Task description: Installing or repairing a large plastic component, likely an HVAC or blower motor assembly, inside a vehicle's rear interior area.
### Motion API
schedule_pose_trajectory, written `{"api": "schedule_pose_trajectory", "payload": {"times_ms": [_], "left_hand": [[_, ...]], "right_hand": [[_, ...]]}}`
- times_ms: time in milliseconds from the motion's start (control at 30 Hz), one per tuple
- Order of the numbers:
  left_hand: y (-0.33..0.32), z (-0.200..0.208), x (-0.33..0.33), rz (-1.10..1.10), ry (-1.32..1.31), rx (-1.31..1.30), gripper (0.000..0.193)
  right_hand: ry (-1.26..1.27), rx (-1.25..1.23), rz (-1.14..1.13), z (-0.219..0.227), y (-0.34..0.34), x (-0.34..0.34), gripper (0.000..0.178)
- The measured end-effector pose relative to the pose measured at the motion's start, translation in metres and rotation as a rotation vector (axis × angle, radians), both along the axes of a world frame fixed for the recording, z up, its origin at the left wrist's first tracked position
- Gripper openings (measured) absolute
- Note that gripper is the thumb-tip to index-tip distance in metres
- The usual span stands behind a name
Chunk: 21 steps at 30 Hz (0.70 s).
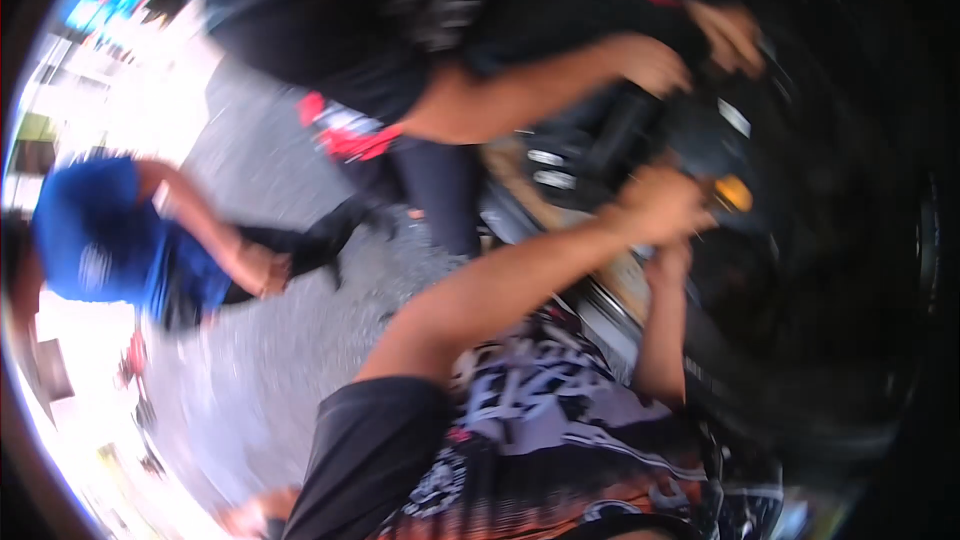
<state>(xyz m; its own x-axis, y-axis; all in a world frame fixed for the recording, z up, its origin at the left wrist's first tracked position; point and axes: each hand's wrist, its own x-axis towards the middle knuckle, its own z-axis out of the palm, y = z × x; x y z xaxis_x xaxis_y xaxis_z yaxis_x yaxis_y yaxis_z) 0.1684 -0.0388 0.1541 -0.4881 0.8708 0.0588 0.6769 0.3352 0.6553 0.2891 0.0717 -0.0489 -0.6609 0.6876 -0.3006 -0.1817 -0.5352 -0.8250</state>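
Note:
The picture is smeared by motion. My left hand (pixel 662 205) reaches in with its fingers curled together; what they hold, if anything, cannot be made out. Just past its fingertips is a small orange-yellow piece (pixel 733 193), too blurred to name. My right hand (pixel 668 262) is close below the left, almost touching it, and its fingers are partly hidden and blurred. Both hands are over a dark black area with black parts (pixel 590 145) beside them. A co-worker's hand (pixel 655 65) and the same person's other hand (pixel 735 40) work at the far side of these parts.
A pale metal edge (pixel 610 315) runs under my forearms, with a tan strip (pixel 535 190) along it. The co-worker in black (pixel 330 20) leans in from the far left. Another person in a blue shirt (pixel 95 230) is at left on grey ground (pixel 260 370).

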Motion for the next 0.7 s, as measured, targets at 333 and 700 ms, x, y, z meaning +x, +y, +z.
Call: {"api": "schedule_pose_trajectory", "payload": {"times_ms": [333,700], "left_hand": [[0.046,-0.032,-0.014,-0.129,-0.049,0.335,0.032],[0.04,-0.021,-0.004,-0.244,0.001,0.235,0.035]], "right_hand": [[-0.516,0.834,-0.506,0.041,-0.036,-0.003,0.028],[-0.567,1.005,-0.514,0.044,-0.024,-0.02,0.017]]}}
